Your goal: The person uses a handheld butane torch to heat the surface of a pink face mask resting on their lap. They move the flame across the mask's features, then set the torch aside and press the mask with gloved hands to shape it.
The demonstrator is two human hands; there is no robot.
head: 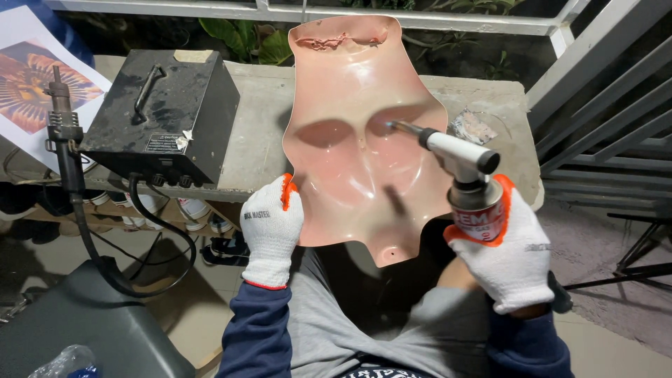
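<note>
Head cam looks down at a pink moulded face shell (353,105), glossy, seen from its hollow back side, eye and nose dents facing me. It's held upright over my lap, in front of the concrete ledge (266,119), top edge ragged and reddish.

My left hand (271,234), in a white knit glove with orange trim, grips the shell's lower left edge: thumb on the inner face, fingers wrapped behind.

My right hand (509,255), same kind of glove, is closed around a gas canister (476,210) with a torch head (451,150) on top. White barrel, black end cap, thin metal nozzle pointing left. Nozzle tip sits at the right eye hollow, very close to the surface; can't tell if it touches. Its dark reflection shows lower on the shell.

Sleeves are navy, trousers grey.

Further out: black metal box (164,112) with a top handle sits on the ledge to the left, cables dropping off its front. A black heat-gun-style tool (64,133) stands left of it on a thick hose. A printed picture (28,84) lies at the far left. Shoes sit under the ledge (199,213). White railing (420,21) and plants behind. Dark seat (91,329) at lower left.
</note>
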